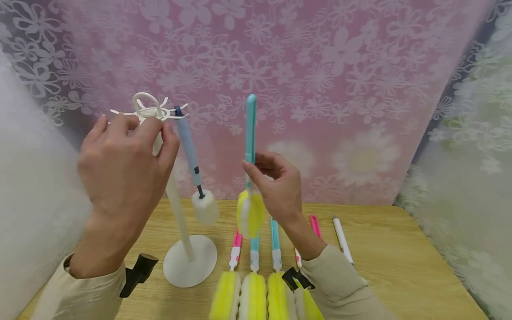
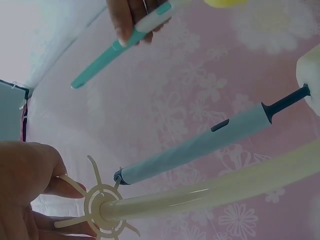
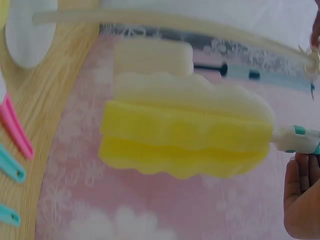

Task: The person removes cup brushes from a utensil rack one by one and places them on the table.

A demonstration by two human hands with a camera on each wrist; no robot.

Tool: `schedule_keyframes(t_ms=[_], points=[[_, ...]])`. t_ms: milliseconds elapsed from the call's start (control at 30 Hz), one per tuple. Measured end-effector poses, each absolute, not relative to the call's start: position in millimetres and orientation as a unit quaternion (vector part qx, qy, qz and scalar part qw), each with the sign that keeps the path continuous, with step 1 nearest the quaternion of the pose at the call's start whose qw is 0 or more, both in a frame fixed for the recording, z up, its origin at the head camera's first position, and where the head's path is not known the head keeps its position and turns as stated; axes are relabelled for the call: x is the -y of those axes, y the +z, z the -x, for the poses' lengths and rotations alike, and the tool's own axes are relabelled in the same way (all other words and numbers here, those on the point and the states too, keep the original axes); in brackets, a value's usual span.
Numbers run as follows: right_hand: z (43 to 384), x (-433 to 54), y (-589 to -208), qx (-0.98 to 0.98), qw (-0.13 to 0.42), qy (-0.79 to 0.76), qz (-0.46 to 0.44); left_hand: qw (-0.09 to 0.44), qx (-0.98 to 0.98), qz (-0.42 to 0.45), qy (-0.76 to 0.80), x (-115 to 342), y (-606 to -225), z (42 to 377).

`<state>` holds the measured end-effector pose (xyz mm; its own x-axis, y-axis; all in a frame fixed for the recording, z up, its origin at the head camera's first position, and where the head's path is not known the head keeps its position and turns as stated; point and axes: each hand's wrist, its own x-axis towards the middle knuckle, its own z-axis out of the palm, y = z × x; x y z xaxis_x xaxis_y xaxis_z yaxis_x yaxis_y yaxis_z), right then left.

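At the left stands a white rack (image 1: 174, 209) with a ring of hooks at its top. My left hand (image 1: 124, 164) grips that top, its fingers around the hooks (image 2: 102, 210) in the left wrist view. A blue-handled sponge brush (image 1: 188, 146) hangs from one hook, its white sponge head downward. To the right, my right hand (image 1: 280, 182) pinches a teal-handled sponge brush (image 1: 250, 129) in the air, handle up. Its yellow and white sponge head (image 3: 185, 135) fills the middle of the right wrist view and is apart from the rack.
Several more yellow and white sponge brushes (image 1: 253, 295) lie in a row on the wooden table (image 1: 384, 258), with pink or teal handles. A white stick-like handle (image 1: 342, 240) lies to their right. The rack's round base (image 1: 180, 271) stands left of the row. Flowered cloth (image 1: 320, 89) hangs behind.
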<state>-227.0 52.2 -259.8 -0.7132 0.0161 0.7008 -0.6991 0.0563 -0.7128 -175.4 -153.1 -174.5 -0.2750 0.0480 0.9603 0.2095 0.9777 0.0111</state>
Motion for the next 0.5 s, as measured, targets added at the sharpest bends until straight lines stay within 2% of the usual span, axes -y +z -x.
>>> schedule_keyframes(t_ms=[500], points=[[220.8, -212.2, -267.4, 0.749, 0.37, 0.541, -0.095, 0.599, 0.793, 0.086, -0.074, 152.9, -175.5, 174.8]])
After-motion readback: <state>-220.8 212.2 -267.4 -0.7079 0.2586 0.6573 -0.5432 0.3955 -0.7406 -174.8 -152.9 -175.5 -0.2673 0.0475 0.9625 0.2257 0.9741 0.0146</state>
